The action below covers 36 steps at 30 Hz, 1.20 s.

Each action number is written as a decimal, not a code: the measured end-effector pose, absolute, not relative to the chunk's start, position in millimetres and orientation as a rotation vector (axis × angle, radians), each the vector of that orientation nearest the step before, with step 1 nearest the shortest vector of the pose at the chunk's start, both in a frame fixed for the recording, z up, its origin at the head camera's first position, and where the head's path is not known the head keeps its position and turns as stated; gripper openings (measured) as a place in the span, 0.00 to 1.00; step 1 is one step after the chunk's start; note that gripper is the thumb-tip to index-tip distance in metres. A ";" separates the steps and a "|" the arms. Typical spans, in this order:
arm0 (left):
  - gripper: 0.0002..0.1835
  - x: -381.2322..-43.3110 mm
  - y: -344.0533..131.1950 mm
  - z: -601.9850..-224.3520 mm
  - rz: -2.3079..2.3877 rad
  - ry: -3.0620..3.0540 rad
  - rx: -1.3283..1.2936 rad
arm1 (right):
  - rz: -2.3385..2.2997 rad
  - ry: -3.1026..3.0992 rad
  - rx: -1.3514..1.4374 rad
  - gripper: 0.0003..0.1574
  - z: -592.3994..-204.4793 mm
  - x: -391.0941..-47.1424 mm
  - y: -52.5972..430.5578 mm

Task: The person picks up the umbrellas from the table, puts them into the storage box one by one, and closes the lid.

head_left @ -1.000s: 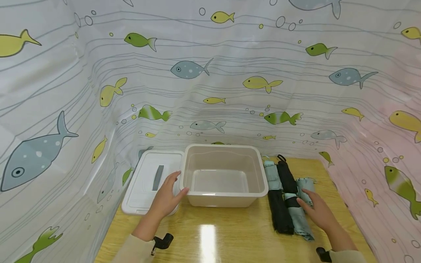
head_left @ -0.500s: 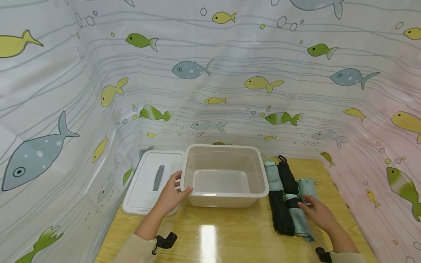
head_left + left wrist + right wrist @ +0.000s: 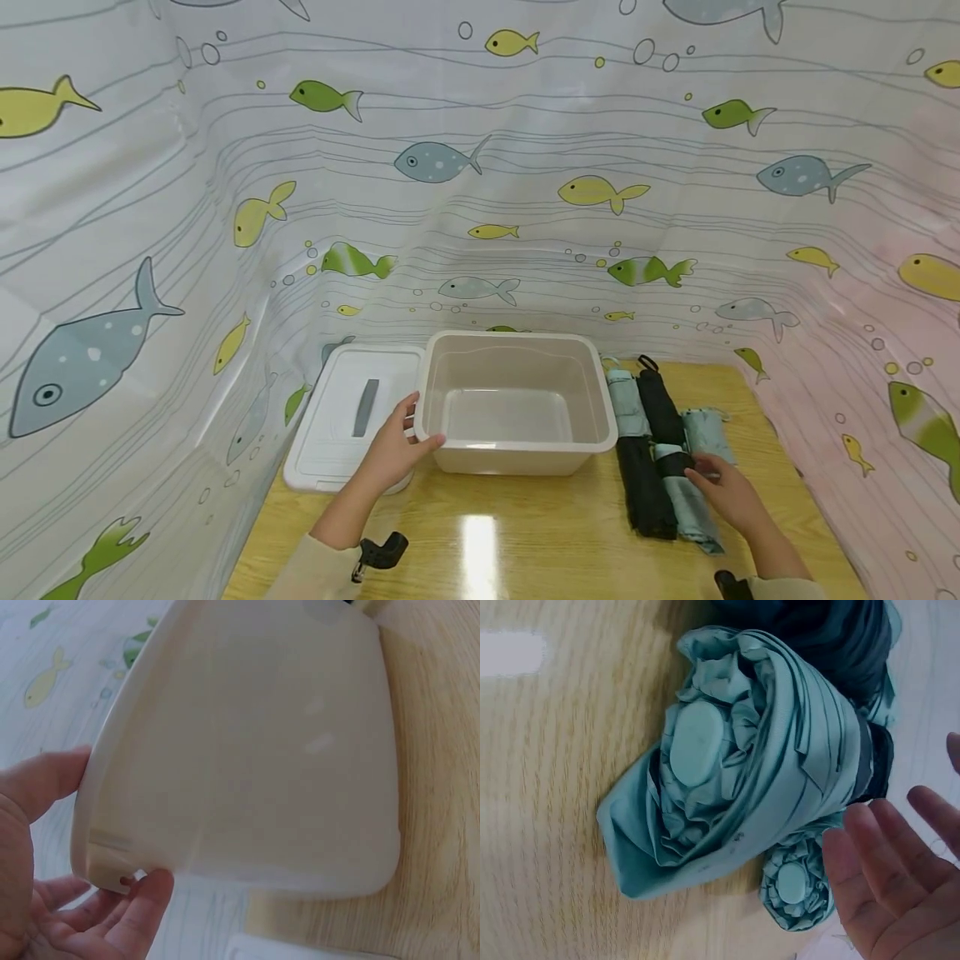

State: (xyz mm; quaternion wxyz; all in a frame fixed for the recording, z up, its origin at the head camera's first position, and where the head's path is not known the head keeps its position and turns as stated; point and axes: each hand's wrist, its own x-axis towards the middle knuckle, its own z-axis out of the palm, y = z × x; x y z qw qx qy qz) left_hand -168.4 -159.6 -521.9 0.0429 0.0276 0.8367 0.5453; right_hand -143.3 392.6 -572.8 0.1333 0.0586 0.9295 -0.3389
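Observation:
A beige plastic storage box (image 3: pixel 510 461) stands on the table with no lid on. My left hand (image 3: pixel 393 446) grips its left rim, the thumb on the rim and the fingertips curled under its edge in the left wrist view. Several folded umbrellas, light green and black, lie right of the box. My right hand (image 3: pixel 729 493) hovers beside the near light green umbrella (image 3: pixel 695 515), fingertips by its black band and holding nothing. In the right wrist view the fingers (image 3: pixel 889 847) are loosely extended. Behind this umbrella lies another light green one (image 3: pixel 791 883).
The white lid (image 3: pixel 330 433) with a grey handle lies left of the box. Two black umbrellas (image 3: pixel 643 492) and a light green one (image 3: pixel 626 400) lie between the box and my right hand. A fish-print sheet (image 3: pixel 480 192) walls in the wooden table (image 3: pixel 555 542).
My right hand has drawn slightly nearer, off the far-right umbrella to beside the near light green one. My left hand has closed more firmly on the box rim. Box and umbrellas stay put.

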 end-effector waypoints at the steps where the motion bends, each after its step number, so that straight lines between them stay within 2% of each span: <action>1: 0.52 -168.3 -159.6 -521.8 1.669 2.559 0.083 | -0.983 2.696 0.174 0.43 -573.5 -143.7 392.7; 14: 0.50 -168.2 -160.4 -519.3 1.665 2.540 0.102 | -0.952 2.734 0.198 0.38 -587.1 -143.8 394.4; 36: 0.52 -168.3 -162.4 -519.0 1.640 2.540 0.068 | -0.852 2.757 0.242 0.44 -600.4 -128.5 392.6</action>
